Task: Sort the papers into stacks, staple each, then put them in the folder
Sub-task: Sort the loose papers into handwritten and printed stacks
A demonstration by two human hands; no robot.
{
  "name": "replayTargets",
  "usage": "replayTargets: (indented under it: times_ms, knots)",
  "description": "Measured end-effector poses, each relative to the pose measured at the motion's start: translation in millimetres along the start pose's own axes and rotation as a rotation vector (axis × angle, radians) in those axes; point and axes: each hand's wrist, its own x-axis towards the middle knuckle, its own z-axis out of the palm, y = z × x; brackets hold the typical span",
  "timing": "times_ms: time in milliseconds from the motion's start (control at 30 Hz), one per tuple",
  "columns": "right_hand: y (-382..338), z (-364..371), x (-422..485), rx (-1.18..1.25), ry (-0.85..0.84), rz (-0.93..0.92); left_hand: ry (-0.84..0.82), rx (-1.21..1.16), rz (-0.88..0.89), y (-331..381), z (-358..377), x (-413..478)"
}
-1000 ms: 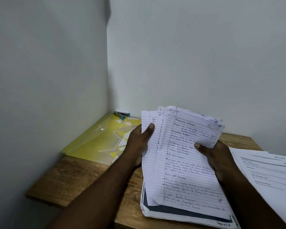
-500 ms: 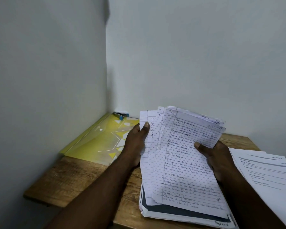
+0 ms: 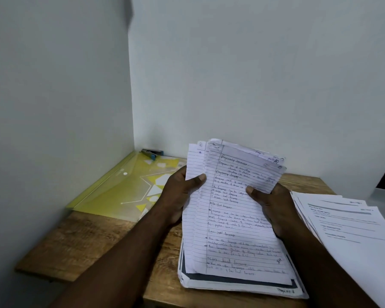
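Pinching fanned handwritten sheets (image 3: 236,221), left hand (image 3: 177,196) and right hand (image 3: 276,210) may spill loose pages onto 3 o'clock printed stack (image 3: 347,227).

Dim, flat indoor light w/ bluish cast. Soft shadow along wall corner (image 3: 129,63), left wall (image 3: 53,96) darker. Writing on papers (image 3: 236,214) slightly blurred; wide-angle bend twd edges.
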Motion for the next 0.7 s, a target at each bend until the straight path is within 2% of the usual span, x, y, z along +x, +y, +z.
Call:
replayTargets:
  times_ms: [233, 700]
  knots:
    - [1, 10, 0, -0.030, 0.050, -0.003, -0.053, 0.010, -0.042, -4, 7, -2]
    - [-9, 17, -11, -0.052, -0.100, -0.047, 0.040, -0.063, -0.020, 4, 3, 0]
